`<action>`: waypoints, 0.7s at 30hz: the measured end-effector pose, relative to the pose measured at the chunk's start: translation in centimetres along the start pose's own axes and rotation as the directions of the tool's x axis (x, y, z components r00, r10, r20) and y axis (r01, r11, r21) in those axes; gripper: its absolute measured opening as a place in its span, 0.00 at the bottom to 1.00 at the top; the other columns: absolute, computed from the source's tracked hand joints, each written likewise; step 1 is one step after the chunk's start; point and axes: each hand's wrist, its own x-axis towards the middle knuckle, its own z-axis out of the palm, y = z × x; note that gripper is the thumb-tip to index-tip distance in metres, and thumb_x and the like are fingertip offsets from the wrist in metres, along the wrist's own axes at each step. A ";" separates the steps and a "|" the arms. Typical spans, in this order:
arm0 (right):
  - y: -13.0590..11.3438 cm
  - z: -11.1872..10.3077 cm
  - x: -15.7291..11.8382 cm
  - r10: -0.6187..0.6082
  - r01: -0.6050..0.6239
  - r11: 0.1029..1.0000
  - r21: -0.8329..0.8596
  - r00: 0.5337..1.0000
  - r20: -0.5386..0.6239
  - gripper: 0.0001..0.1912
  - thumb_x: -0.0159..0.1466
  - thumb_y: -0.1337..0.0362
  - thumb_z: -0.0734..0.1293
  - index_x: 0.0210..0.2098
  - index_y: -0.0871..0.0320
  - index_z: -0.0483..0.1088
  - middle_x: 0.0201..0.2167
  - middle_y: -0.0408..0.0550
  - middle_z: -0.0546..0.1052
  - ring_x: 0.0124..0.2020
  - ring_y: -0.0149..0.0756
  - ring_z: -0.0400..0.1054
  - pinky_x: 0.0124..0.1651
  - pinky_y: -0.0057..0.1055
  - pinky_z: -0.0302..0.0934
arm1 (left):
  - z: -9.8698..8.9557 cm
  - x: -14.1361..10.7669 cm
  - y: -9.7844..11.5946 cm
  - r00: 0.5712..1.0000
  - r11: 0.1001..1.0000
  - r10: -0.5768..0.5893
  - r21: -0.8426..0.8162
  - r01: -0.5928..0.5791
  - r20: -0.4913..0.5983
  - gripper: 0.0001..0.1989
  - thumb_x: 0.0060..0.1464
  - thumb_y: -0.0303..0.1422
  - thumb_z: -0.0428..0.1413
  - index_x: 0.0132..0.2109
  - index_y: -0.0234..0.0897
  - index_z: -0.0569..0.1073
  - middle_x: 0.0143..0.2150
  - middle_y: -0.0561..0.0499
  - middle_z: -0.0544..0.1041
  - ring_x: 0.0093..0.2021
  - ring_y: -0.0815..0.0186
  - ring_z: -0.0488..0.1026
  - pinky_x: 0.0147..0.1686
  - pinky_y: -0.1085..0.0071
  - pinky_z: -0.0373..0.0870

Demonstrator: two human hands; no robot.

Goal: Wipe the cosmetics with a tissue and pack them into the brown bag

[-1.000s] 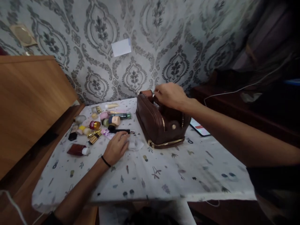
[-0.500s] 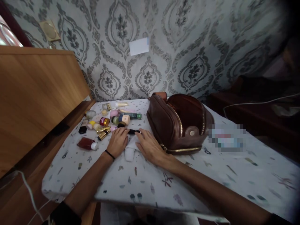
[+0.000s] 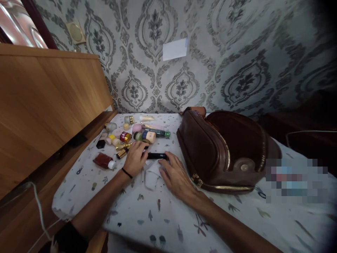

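A slim black tube (image 3: 156,155), perhaps a cosmetic tube, lies sideways between my two hands. My left hand (image 3: 135,159), with a dark band at the wrist, is curled at the tube's left end, its thumb against it; a small dark piece shows by its fingertips. The fingers of my right hand (image 3: 177,175) grip the tube's right end. Beneath my hands is a crumpled white cloth (image 3: 152,178). Gold tubes (image 3: 122,152) lie just left of my left hand. A jar with a beige side (image 3: 149,136) stands right behind it.
A brown leather bag (image 3: 201,144) gapes unzipped to the right. Several cosmetics, including a red-gold jar (image 3: 125,136), a green-ended tube (image 3: 158,132) and a dark red bottle (image 3: 103,161), lie on the printed tablecloth (image 3: 147,219). A wooden cabinet (image 3: 52,102) borders the left; a patterned wall rises behind.
The view has shifted left and closer, so the bag and cosmetics appear farther right. My hands remain at the tube's ends, and more of the tube shows between them.
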 end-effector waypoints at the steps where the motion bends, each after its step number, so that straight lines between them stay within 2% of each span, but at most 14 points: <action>1: 0.0 0.0 0.0 0.000 0.000 1.000 0.006 1.000 -0.004 0.15 0.66 0.69 0.59 0.48 0.62 0.72 0.60 0.67 0.65 0.64 0.54 0.58 0.61 0.53 0.62 | -0.2 0.8 -0.2 1.000 0.999 -0.020 0.031 0.020 -0.003 0.10 0.63 0.28 0.49 0.48 0.37 0.72 0.44 0.45 0.74 0.47 0.56 0.69 0.49 0.60 0.67; 4: 0.2 0.1 0.0 -0.005 0.005 1.000 0.012 1.000 -0.016 0.16 0.65 0.71 0.59 0.48 0.62 0.73 0.60 0.66 0.65 0.63 0.55 0.60 0.61 0.53 0.62 | -0.2 3.2 -1.0 0.998 0.991 -0.066 0.120 0.066 -0.004 0.12 0.63 0.33 0.51 0.52 0.36 0.70 0.49 0.42 0.74 0.51 0.54 0.67 0.53 0.58 0.65; 8: 0.3 0.0 -0.2 -0.024 0.024 1.000 0.016 0.999 -0.041 0.17 0.64 0.73 0.58 0.47 0.63 0.74 0.59 0.67 0.66 0.62 0.54 0.62 0.61 0.51 0.63 | 1.3 5.1 -1.4 0.995 0.980 -0.102 0.174 0.101 -0.003 0.20 0.63 0.41 0.52 0.56 0.35 0.68 0.51 0.40 0.74 0.53 0.51 0.66 0.53 0.56 0.64; 10: 0.3 -0.2 -0.2 -0.033 0.034 0.999 0.021 0.998 -0.054 0.16 0.64 0.73 0.58 0.46 0.63 0.74 0.59 0.67 0.66 0.62 0.54 0.62 0.61 0.50 0.64 | 2.3 5.2 -1.2 0.993 0.975 -0.115 0.194 0.112 0.002 0.21 0.63 0.42 0.51 0.57 0.34 0.69 0.52 0.38 0.73 0.53 0.50 0.66 0.53 0.54 0.64; 13: 0.2 -0.5 -0.3 -0.055 0.058 0.998 0.039 0.996 -0.066 0.14 0.66 0.70 0.59 0.46 0.62 0.74 0.59 0.65 0.67 0.62 0.53 0.63 0.60 0.50 0.64 | 3.4 4.6 -1.1 0.993 0.969 -0.120 0.216 0.116 0.007 0.21 0.63 0.39 0.51 0.59 0.33 0.68 0.57 0.36 0.69 0.55 0.48 0.65 0.54 0.52 0.63; 18: -0.1 -0.7 -0.3 -0.154 0.158 0.985 0.065 0.986 -0.058 0.11 0.66 0.66 0.62 0.44 0.60 0.74 0.58 0.63 0.70 0.62 0.56 0.62 0.59 0.55 0.64 | 3.4 3.8 -1.4 0.993 0.970 -0.116 0.217 0.112 0.009 0.20 0.63 0.36 0.51 0.61 0.37 0.67 0.59 0.40 0.69 0.58 0.52 0.64 0.57 0.55 0.61; 21: -0.1 -0.8 -0.2 -0.204 0.208 0.975 0.078 0.977 -0.053 0.09 0.66 0.67 0.64 0.43 0.61 0.74 0.55 0.62 0.73 0.59 0.55 0.64 0.57 0.54 0.65 | 3.2 3.7 -1.7 0.994 0.972 -0.113 0.206 0.110 0.003 0.20 0.63 0.36 0.51 0.60 0.38 0.68 0.59 0.40 0.69 0.58 0.52 0.64 0.57 0.56 0.61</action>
